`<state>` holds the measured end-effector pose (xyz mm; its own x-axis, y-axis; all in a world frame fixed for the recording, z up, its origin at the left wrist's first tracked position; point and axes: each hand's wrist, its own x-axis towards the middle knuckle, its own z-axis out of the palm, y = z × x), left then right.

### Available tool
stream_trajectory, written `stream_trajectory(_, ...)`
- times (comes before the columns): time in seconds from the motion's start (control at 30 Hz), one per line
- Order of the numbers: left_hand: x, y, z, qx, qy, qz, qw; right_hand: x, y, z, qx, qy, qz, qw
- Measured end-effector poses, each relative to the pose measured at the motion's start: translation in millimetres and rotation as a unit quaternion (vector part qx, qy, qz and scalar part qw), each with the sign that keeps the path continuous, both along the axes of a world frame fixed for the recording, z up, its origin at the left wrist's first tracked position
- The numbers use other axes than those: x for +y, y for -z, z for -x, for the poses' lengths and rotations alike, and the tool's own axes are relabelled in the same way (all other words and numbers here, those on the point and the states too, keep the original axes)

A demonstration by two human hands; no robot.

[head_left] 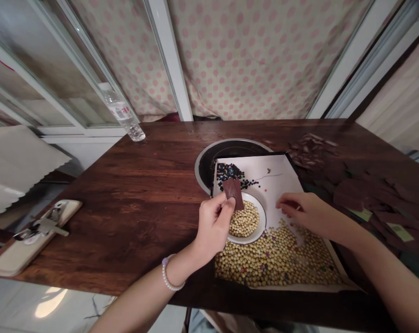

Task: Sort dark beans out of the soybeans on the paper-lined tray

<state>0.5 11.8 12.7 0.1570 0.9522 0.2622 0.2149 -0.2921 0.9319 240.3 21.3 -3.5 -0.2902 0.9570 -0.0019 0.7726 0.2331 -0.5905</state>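
My left hand (214, 222) pinches a small dark-red flat packet (234, 193) between thumb and fingers, over a white bowl (264, 221) of pale yellow beads (246, 222). The bowl stands in a shallow tray lined with white paper (261, 167). Over the bare paper, right of the bowl, hovers my right hand (301, 209), fingers curled together; whether anything is between the fingertips is too small to tell. Many loose yellow beads (278, 259), with a few coloured ones among them, cover the tray's near part. Dark shiny beads (229, 172) are heaped in its far left corner.
The tray partly overlaps a round black inset (209, 159) in the wooden table (136, 194). Dark-red packets (358, 194) lie piled at the right, brown pieces (311, 150) behind. A water bottle (122, 113) stands far left; a clip-like metal tool on a pale board (39, 233) lies near left.
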Motion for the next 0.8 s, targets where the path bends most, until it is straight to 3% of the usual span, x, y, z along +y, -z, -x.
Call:
stream_trajectory(0.1,0,1.5,0,0.009,0.002,-0.004,1.0,-3,-0.4,1,-0.036,-0.025,0.035,0.998)
stream_trajectory(0.2,1,2.8,0,0.016,0.004,-0.007,1.0,-11,-8.6,12,-0.033,-0.101,0.117,0.987)
stream_trajectory(0.37,2,4.6,0,0.029,0.014,-0.006,0.999,-24,-20.1,26,0.013,-0.199,0.214,0.956)
stream_trajectory(0.57,3,7.6,0,0.044,0.028,-0.02,0.998,-25,-20.1,31,0.088,-0.238,0.331,0.909)
stream_trajectory(0.8,6,8.1,-1,0.045,0.031,-0.018,0.998,-38,-29.8,42,0.059,-0.283,0.281,0.915)
